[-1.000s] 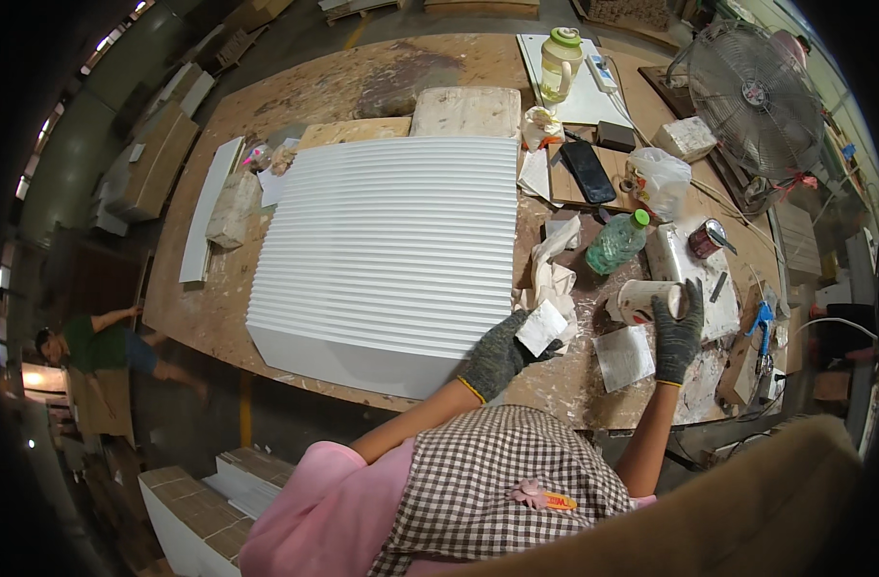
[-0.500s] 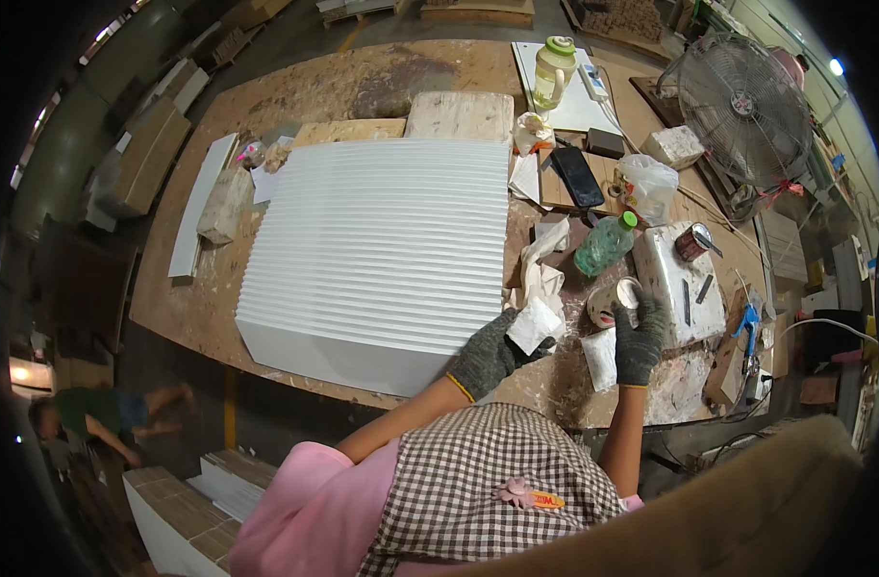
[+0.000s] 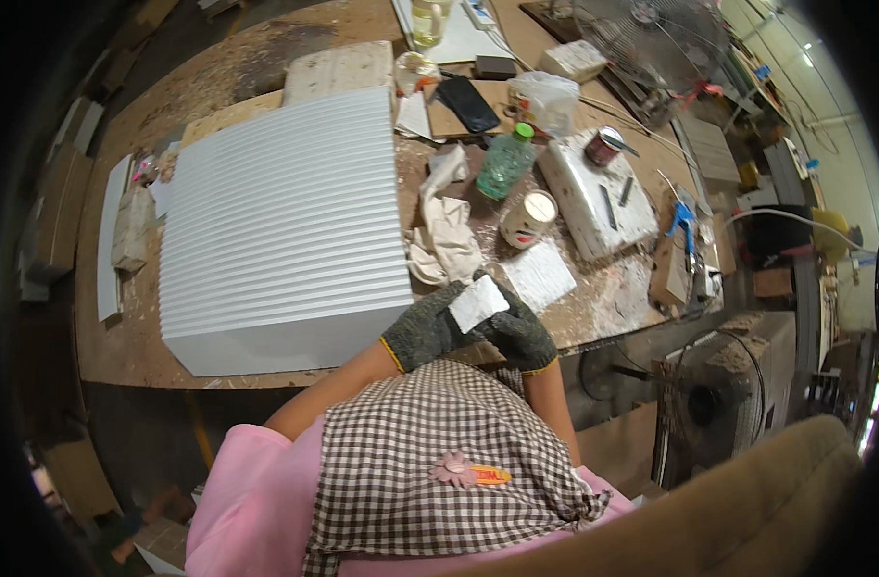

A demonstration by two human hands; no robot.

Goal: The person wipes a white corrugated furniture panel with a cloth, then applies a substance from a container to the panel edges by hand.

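Note:
My gloved left hand [image 3: 426,333] grips a small white rectangular piece [image 3: 479,304], perhaps a folded cloth or paper, held up near the table's front edge. My gloved right hand [image 3: 521,334] is closed against the piece's right and lower side; its fingertips are partly hidden. A larger white sheet [image 3: 540,276] lies flat on the table just beyond the right hand. Behind that stands a white tub [image 3: 528,219] with white matter at its top. To the left of the tub is a crumpled cream cloth [image 3: 447,240].
A white ribbed panel [image 3: 286,212] covers the table's left part. Around the right side are a green-capped bottle [image 3: 506,162], a white-wrapped block [image 3: 593,207] bearing a small dark can [image 3: 604,146], a phone [image 3: 468,104], a blue-handled tool [image 3: 685,226] and a large fan [image 3: 651,34].
My right hand has left the tub and come over to my left hand at the white piece. My view has shifted to the right and down.

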